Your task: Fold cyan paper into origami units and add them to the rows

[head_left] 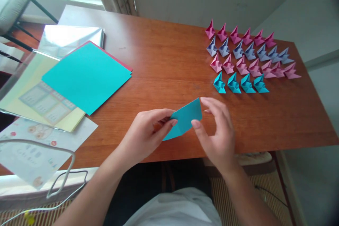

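Turquoise paper (186,117) is above the table's (164,63) near edge, its left end pinched between the left hand's (144,134) thumb and fingers, likely for steadiness; the right hand's (219,132) thumb and forefinger spread apart at its other end; folded figures (241,65) line the table's right end, seemingly sorted by colour.
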Motion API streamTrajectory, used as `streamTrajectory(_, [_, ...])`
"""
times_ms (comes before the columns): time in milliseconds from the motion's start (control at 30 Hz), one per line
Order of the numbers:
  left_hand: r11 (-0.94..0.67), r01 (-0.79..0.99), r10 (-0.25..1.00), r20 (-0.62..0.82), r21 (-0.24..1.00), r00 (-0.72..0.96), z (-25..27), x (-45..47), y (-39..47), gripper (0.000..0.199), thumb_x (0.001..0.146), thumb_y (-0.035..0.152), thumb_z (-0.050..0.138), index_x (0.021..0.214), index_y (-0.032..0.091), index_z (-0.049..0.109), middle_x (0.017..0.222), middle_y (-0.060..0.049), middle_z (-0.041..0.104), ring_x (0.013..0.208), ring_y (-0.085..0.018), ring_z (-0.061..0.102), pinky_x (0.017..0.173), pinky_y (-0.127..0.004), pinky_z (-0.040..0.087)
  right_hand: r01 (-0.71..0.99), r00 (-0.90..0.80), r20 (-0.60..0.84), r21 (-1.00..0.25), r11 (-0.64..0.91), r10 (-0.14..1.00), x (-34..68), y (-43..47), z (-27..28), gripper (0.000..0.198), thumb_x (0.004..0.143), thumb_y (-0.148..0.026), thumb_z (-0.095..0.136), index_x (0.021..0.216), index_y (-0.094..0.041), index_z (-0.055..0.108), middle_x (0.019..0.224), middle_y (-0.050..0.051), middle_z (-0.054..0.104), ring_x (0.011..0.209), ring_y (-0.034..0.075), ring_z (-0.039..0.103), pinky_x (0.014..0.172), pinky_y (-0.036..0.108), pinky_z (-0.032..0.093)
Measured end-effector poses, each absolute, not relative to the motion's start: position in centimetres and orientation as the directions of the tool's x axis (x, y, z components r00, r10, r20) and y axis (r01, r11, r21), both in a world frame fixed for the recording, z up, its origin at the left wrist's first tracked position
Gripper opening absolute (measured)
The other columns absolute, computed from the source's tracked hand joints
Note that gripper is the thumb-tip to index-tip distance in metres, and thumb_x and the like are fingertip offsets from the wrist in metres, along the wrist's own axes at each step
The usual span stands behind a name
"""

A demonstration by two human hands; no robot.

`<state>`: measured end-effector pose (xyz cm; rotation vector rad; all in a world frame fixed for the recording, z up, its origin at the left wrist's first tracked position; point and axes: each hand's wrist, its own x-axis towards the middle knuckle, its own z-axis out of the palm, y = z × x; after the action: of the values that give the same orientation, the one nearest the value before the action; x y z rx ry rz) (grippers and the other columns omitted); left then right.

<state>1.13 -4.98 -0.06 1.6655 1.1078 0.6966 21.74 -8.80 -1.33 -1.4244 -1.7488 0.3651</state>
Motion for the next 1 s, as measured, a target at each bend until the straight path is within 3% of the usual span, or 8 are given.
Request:
streamTrajectory(67, [-0.141, 0.380, 0.894, -0.048, 0.914, 0.445, -0.3, 1.0, -4.7, 0.015, 0.097, 0.027, 0.062, 0.098, 0.017, 0.073, 0.076, 0.002, 0.071, 0.063, -0.008, 0.061, 0.059, -0.017, 0.046, 0.584, 0.078, 0.241, -0.798, 0.152, 0.967, 22.5, -7.9, -1.9, 0.050, 0.094, -0.034, 0.065, 0.142, -0.026, 0.052, 0.136, 0.013, 0.063, 0.120, 0.026, 0.063, 0.091, 0.040, 0.058])
streamTrajectory(133, [-0.182, 0.419, 0.898, -0.023, 0.890, 0.439, -0.7, 0.9, -4.6, 0.015, 0.096, 0.025, 0.062, 0.103, 0.017, 0.073, 0.080, 0.002, 0.072, 0.064, -0.009, 0.062, 0.060, -0.018, 0.047, 0.514, 0.072, 0.077, -0.857, 0.029, 0.994, 22.9, -7.2, -2.3, 0.048, 0.092, -0.037, 0.068, 0.138, -0.027, 0.055, 0.122, 0.010, 0.070, 0.107, 0.024, 0.069, 0.083, 0.037, 0.060])
streamTrajectory(267, [-0.331, 0.546, 0.910, 0.107, 0.770, 0.401, -1.6, 1.0, -4.6, 0.023, 0.097, 0.023, 0.060, 0.117, 0.017, 0.069, 0.092, -0.002, 0.076, 0.074, -0.013, 0.068, 0.069, -0.023, 0.052, 0.496, 0.099, -0.030, -0.865, -0.076, 0.995, 22.7, -6.1, -2.6, 0.031, 0.089, -0.034, 0.070, 0.119, -0.025, 0.068, 0.096, 0.004, 0.074, 0.081, 0.019, 0.070, 0.067, 0.031, 0.057])
streamTrajectory(400, [-0.494, 0.761, 0.869, 0.226, 0.421, 0.439, -2.1, 1.0, -4.6, 0.031, 0.101, 0.023, 0.051, 0.129, 0.016, 0.063, 0.104, -0.009, 0.072, 0.091, -0.022, 0.067, 0.078, -0.034, 0.053, 0.547, 0.113, -0.007, -0.835, -0.068, 0.994, 22.6, -5.3, -2.5, 0.026, 0.088, -0.029, 0.070, 0.113, -0.022, 0.072, 0.094, 0.004, 0.074, 0.077, 0.019, 0.068, 0.067, 0.032, 0.056])
streamTrajectory(467, [-0.561, 0.794, 0.824, 0.239, 0.232, 0.513, -2.2, 0.8, -4.7, 0.032, 0.101, 0.023, 0.051, 0.129, 0.015, 0.063, 0.100, -0.010, 0.070, 0.089, -0.024, 0.063, 0.075, -0.036, 0.052, 0.599, 0.102, 0.031, -0.800, -0.037, 0.994, 22.6, -5.1, -2.6, 0.026, 0.088, -0.026, 0.069, 0.114, -0.021, 0.072, 0.096, 0.005, 0.075, 0.081, 0.019, 0.069, 0.073, 0.034, 0.057])
streamTrajectory(567, [-0.642, 0.765, 0.755, 0.216, 0.053, 0.619, -2.3, 0.4, -4.8, 0.032, 0.098, 0.021, 0.056, 0.128, 0.014, 0.063, 0.092, -0.008, 0.067, 0.080, -0.023, 0.060, 0.069, -0.036, 0.050, 0.674, 0.057, 0.083, -0.739, 0.024, 0.995, 22.7, -5.0, -2.9, 0.027, 0.089, -0.023, 0.068, 0.115, -0.020, 0.072, 0.098, 0.006, 0.075, 0.083, 0.020, 0.069, 0.078, 0.035, 0.058])
streamTrajectory(733, [-0.706, 0.702, 0.679, 0.188, -0.098, 0.709, -2.3, 0.1, -4.8, 0.029, 0.100, 0.024, 0.055, 0.125, 0.013, 0.064, 0.087, -0.006, 0.063, 0.076, -0.021, 0.058, 0.064, -0.035, 0.047, 0.735, 0.006, 0.143, -0.671, 0.093, 0.990, 22.8, -5.1, -3.2, 0.026, 0.090, -0.022, 0.066, 0.116, -0.020, 0.071, 0.098, 0.006, 0.074, 0.081, 0.019, 0.068, 0.076, 0.034, 0.058])
streamTrajectory(1000, [-0.772, 0.606, 0.600, 0.096, -0.190, 0.794, -1.2, -0.2, -4.2, 0.035, 0.101, 0.019, 0.050, 0.134, 0.009, 0.059, 0.090, -0.006, 0.064, 0.076, -0.020, 0.058, 0.060, -0.035, 0.043, 0.762, -0.020, 0.227, -0.628, 0.162, 0.974, 22.8, -5.1, -3.6, 0.027, 0.090, -0.023, 0.067, 0.116, -0.021, 0.070, 0.093, 0.006, 0.074, 0.079, 0.021, 0.069, 0.076, 0.036, 0.059])
